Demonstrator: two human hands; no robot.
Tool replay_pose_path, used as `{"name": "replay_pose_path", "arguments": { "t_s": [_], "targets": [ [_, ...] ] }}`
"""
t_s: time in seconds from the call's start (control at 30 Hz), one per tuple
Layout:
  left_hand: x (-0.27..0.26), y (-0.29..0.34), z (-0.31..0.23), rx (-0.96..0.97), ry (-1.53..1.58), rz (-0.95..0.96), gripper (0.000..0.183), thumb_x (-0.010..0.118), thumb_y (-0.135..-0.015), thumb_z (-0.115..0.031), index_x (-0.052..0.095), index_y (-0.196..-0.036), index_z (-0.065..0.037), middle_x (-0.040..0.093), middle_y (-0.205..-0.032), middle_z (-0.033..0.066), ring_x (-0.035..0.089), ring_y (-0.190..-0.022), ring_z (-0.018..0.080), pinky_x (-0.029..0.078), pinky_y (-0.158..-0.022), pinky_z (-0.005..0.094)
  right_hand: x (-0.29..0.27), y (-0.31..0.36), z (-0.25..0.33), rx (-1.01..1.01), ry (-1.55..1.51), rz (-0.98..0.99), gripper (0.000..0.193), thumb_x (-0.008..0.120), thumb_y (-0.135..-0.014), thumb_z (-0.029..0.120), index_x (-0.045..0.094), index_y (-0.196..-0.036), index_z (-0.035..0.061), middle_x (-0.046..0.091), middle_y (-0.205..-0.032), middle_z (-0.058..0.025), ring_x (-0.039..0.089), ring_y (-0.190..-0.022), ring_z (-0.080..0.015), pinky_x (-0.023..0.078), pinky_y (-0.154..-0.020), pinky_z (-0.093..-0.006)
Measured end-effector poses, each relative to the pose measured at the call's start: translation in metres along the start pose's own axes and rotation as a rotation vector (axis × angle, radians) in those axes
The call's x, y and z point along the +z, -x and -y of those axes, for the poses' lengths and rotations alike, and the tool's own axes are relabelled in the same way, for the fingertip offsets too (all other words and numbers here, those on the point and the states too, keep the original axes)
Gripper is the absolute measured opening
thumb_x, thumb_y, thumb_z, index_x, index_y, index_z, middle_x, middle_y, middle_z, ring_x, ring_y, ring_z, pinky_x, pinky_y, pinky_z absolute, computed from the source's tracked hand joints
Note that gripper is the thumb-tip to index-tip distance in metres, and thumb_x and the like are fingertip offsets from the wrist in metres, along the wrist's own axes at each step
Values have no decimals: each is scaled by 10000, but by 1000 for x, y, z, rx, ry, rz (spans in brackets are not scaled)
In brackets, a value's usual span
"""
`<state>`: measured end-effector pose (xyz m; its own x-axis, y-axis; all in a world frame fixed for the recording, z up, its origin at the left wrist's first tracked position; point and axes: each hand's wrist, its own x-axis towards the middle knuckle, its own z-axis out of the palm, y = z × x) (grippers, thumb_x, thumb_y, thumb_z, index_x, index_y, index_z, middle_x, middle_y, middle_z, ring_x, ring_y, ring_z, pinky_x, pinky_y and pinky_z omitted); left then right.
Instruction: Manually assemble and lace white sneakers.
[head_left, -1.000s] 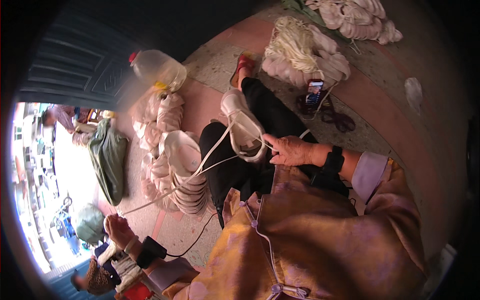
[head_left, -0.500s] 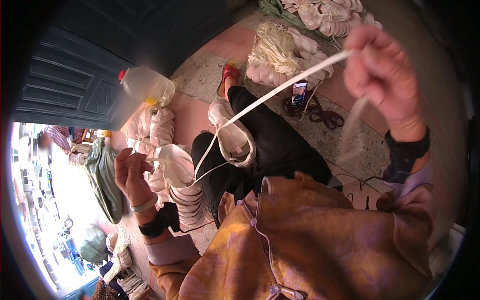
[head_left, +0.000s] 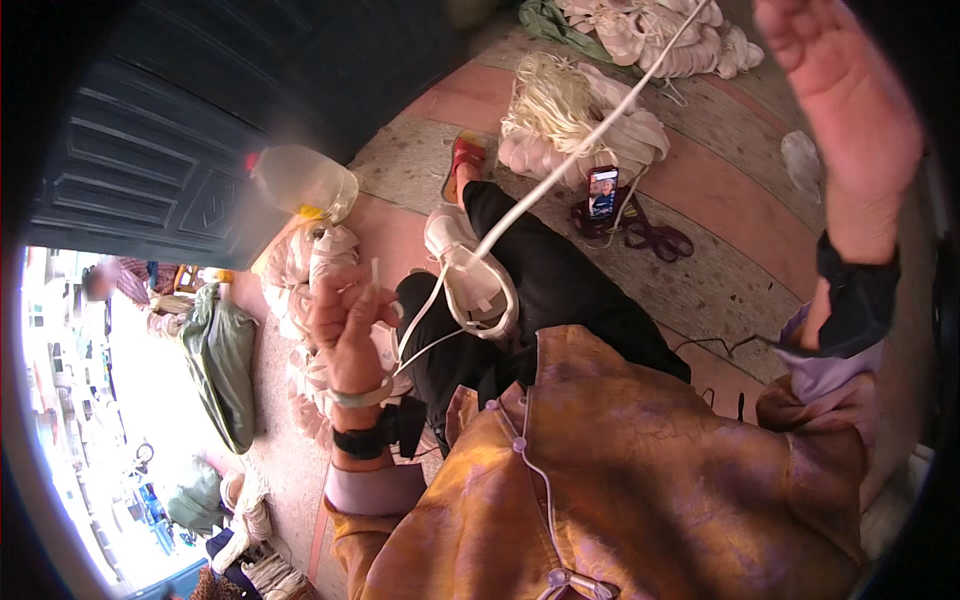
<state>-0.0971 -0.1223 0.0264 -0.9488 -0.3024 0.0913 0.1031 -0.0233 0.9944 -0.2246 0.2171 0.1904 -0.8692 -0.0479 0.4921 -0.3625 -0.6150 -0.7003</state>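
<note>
A pale pinkish-white shoe (head_left: pixel 494 312) rests on my black-trousered lap, its opening toward me. From the shoe a white shoelace (head_left: pixel 566 166) runs taut up to the right and leaves the top edge. My right hand (head_left: pixel 856 120) is raised at the far upper right; its fingertips are cut off by the edge, with the lace stretched toward them. Left of the shoe, my left hand (head_left: pixel 350 325) is closed, and a short white lace end sticks up from its fingers. Slack loops of lace hang between that hand and the shoe.
Stacked shoe parts (head_left: pixel 310 400) lie behind my left hand. Ahead are a bundle of cream laces (head_left: pixel 550 105), more pale shoe parts (head_left: pixel 685 40) and a propped-up phone (head_left: pixel 602 192). A clear plastic jug (head_left: pixel 305 180) stands by the dark door (head_left: pixel 150 170).
My right hand has moved up and right, drawing the lace longer and tighter. My left hand has come rightward, closer to the shoe. The shoe stays on my lap.
</note>
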Motion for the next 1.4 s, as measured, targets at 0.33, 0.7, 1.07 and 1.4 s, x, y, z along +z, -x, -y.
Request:
{"name": "replay_pose_path", "arguments": {
  "t_s": [0.33, 0.7, 1.07, 1.4],
  "targets": [
    [29, 10, 9, -149, 104, 157, 256, 508, -857, -57, 455, -1103, -12, 615, -769, 81, 546, -599, 123, 453, -578, 230, 3, 124, -192, 464, 524, 483, 200, 536, -887, 188, 630, -903, 12, 548, -788, 10, 480, -641, -36, 404, -582, -181],
    [33, 8, 26, -297, 250, 239, 269, 525, -865, -71, 415, -1105, -19, 608, -746, 67, 559, -559, 106, 435, -526, 203, 43, 141, -213, 811, 147, 296, 209, 601, -849, 180, 644, -948, 1, 559, -680, 27, 451, -569, -28, 374, -489, -181],
    [33, 10, 30, -343, 350, 221, 289, 538, -864, -75, 402, -1111, -12, 625, -756, 90, 567, -545, 121, 436, -489, 202, 41, 146, -219, 839, 155, 299, 227, 582, -862, 213, 649, -929, 7, 562, -682, 26, 456, -595, -21, 373, -518, -168],
    [31, -1, 23, -47, 12, 305, 444, 558, -752, 0, 411, -1170, -36, 554, -991, 74, 531, -773, 78, 432, -685, 198, 55, 135, -207, 342, 447, 499, 132, 606, -824, 110, 619, -876, -11, 586, -697, -35, 531, -624, -100, 442, -576, -247]
  ]
}}
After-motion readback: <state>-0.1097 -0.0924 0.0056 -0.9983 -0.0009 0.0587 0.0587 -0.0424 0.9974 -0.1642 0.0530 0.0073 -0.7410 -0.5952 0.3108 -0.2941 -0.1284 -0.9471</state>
